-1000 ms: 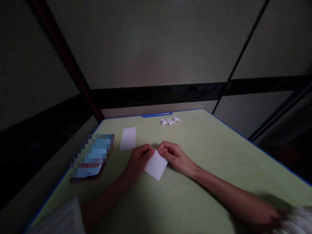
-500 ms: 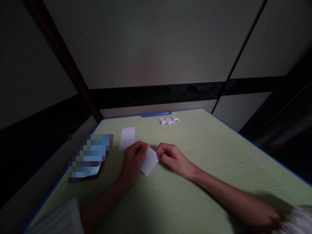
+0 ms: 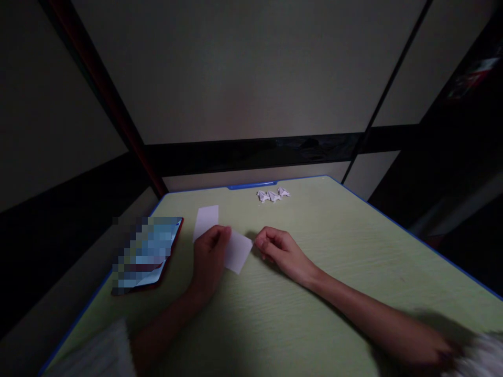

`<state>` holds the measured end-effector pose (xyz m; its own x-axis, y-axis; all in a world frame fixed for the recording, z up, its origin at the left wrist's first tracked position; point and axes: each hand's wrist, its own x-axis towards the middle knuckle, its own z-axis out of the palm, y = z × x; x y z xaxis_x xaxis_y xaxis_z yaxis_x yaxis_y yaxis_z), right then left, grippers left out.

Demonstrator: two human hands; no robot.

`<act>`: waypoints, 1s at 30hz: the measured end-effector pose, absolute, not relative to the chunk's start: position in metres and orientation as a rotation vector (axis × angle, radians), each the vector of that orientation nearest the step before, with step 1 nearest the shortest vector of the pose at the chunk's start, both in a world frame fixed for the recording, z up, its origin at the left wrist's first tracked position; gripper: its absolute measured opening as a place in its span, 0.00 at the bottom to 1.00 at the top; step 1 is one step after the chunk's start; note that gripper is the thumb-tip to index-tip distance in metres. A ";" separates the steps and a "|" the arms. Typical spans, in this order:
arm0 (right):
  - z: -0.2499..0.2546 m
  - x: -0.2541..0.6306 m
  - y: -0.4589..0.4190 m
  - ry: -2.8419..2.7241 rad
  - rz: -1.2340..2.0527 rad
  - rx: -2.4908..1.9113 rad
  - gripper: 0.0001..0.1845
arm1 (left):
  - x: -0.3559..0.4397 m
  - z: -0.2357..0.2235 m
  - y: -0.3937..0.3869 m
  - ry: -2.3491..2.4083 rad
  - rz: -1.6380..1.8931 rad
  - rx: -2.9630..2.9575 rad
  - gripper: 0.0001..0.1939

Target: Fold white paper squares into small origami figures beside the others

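Between thumb and fingers, my left hand [image 3: 210, 256] pinches a small white sheet of paper [image 3: 238, 250] by its left part, tilted above the table. My right hand [image 3: 277, 246] is just right of the sheet's far right corner, its thumb and fingers closed together with no paper visible in them. Partly behind my left hand lies a second white sheet of paper [image 3: 206, 220], flat on the table. Farther back, three small folded white paper figures [image 3: 273, 196] sit close together in a row.
A tablet or phone in a dark red case [image 3: 157, 256], its screen partly blurred out, lies at the left edge. The pale green table [image 3: 334, 314] has a blue rim and a blue handle strip [image 3: 253, 185] at the back. Cabinet panels [image 3: 251, 78] rise behind it.
The held sheet has turned and shifted slightly left and up with my left hand. My right hand has risen a little, and its fingers have come off the sheet's corner.
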<state>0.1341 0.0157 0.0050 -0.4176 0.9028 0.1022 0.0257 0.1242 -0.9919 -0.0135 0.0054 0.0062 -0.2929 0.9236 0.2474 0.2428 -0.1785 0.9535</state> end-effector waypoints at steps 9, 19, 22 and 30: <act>0.000 0.136 0.017 -1.719 1.366 -0.939 0.13 | -0.010 0.003 0.008 1.408 1.331 1.367 0.12; 0.004 0.139 0.016 -1.720 1.189 -0.920 0.10 | -0.026 0.003 0.016 1.539 1.576 1.151 0.13; 0.006 0.140 0.015 -1.771 0.936 -0.819 0.05 | -0.027 0.002 0.018 1.505 1.582 1.077 0.13; 0.001 0.139 0.011 -2.038 0.557 -0.579 0.06 | -0.015 -0.005 0.013 1.345 1.470 1.088 0.13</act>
<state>0.1393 0.0113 0.0015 -0.4704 0.5957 0.6511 0.1817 0.7874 -0.5891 -0.0149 0.0132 -0.0049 -0.2665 0.9622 0.0568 -0.0290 -0.0669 0.9973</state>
